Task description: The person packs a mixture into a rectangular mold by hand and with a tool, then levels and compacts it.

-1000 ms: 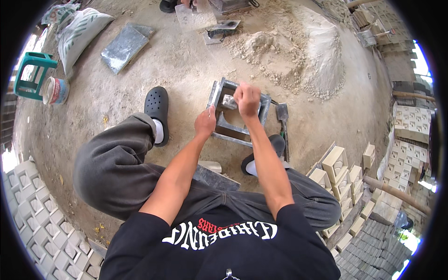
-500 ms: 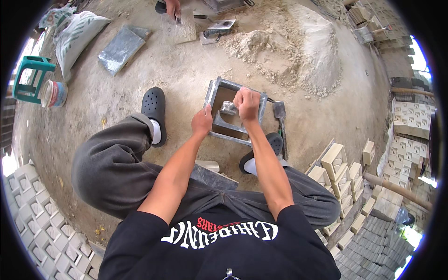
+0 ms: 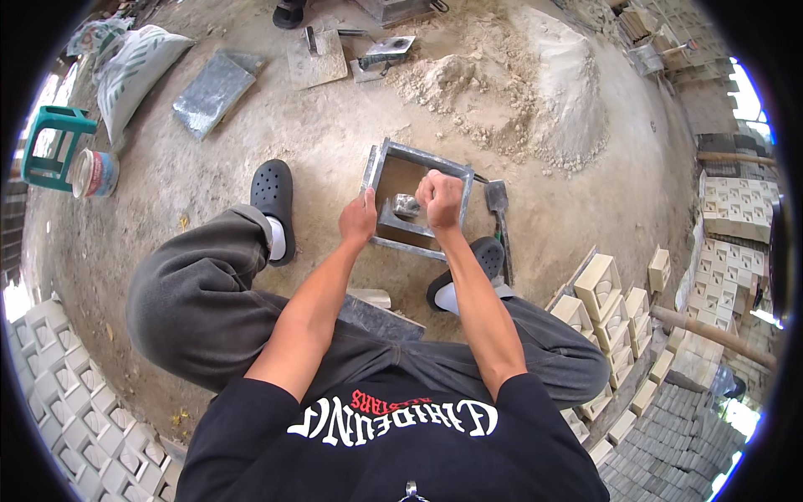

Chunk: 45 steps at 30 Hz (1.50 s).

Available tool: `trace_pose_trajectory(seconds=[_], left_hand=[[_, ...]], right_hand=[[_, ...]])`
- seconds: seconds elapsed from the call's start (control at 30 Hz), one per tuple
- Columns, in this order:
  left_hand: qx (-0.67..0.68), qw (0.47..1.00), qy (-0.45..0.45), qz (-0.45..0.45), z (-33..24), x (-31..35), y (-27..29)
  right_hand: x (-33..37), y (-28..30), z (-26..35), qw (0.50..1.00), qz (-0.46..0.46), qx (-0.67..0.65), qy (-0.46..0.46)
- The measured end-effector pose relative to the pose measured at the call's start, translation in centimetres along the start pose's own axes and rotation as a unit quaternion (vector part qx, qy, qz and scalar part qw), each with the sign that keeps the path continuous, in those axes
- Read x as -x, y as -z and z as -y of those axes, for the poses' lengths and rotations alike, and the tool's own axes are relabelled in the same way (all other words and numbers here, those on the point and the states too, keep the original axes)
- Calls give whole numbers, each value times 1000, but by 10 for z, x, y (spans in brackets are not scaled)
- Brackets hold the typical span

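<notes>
A grey metal mold frame (image 3: 425,153), roughly square, lies on the ground between my feet. At its left side my left hand (image 3: 358,219) is closed on the edge, thumb along the top. Over the right part of the frame my right hand (image 3: 440,201) forms a fist; whatever is inside it is hidden. Just left of that fist, within the frame, sits a shiny metal block (image 3: 406,206). Below it runs a metal inner piece with a curved edge, partly covered by my right hand and forearm.
A small spade (image 3: 497,197) lies right of the frame. Beyond is a heap of pale powder (image 3: 562,92), with a trowel (image 3: 318,60) and metal plates (image 3: 216,92) farther left. Molded blocks (image 3: 598,280) stand at right; a green stool (image 3: 57,146) and bucket (image 3: 96,173) are left.
The other person's hand has let go of the trowel and left the view; the trowel stays on the ground. My right fist has shifted slightly left and lower over the frame.
</notes>
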<state>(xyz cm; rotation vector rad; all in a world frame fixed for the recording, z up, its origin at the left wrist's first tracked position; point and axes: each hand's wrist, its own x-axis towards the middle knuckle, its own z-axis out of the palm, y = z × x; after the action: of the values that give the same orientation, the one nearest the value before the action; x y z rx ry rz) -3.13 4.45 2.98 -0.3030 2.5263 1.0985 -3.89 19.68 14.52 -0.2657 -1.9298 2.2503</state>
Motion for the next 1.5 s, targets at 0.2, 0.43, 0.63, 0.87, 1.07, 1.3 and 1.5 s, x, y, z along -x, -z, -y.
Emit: trace_pose_trajectory(seconds=[0.2, 0.43, 0.63, 0.87, 1.07, 1.3, 1.5], left_hand=[[10, 1000, -13, -8, -2, 4, 4], [0, 1000, -7, -7, -5, 5, 4], [-2, 999, -16, -29, 3, 7, 1], [-12, 1000, 1, -8, 3, -3, 4], [-5, 1000, -10, -5, 1, 0, -1], [-21, 1000, -13, 4, 2, 4, 0], [-18, 1000, -8, -7, -1, 2, 5]], right_hand=[[6, -1, 6, 999, -8, -32, 2], [-1, -3, -7, 999, -2, -19, 47], [6, -11, 10, 999, -13, -28, 23], [-5, 0, 12, 999, -12, -31, 10], [-10, 19, 6, 999, -9, 28, 16], [-9, 12, 4, 995, 55, 79, 20], [-2, 21, 10, 998, 0, -28, 52]])
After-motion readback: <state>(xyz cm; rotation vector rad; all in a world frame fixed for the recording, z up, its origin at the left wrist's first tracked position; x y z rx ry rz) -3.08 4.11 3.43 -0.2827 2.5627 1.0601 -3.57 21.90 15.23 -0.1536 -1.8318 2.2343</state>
